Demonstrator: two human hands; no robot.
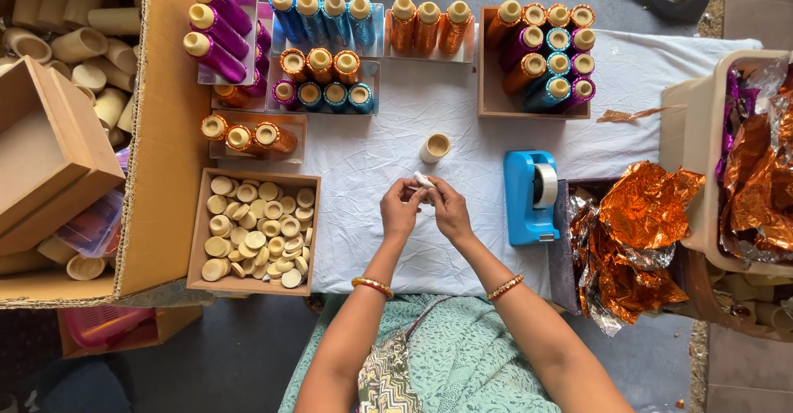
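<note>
Both hands meet over the white cloth (363, 157) near the middle of the table: the left hand (400, 211) and the right hand (450, 208) have their fingertips pinched together on a small white piece (423, 181), too small to tell what it is, held between them just above the cloth. Just beyond the fingertips an uncovered cream tube (434, 146) stands upright on the cloth. To the right of the right hand sits a blue tape dispenser (529, 196), and past it lies a crumpled heap of orange foil (640, 231). To the left of the left hand is a shallow wooden tray of cream round caps (256, 231). Along the far edge, trays hold foil-wrapped tubes in purple (219, 29), blue (324, 16) and orange (431, 26), with a mixed wooden box of tubes (545, 58) to the right. A big cardboard box (165, 132) of bare tubes stands at the far left.
</note>
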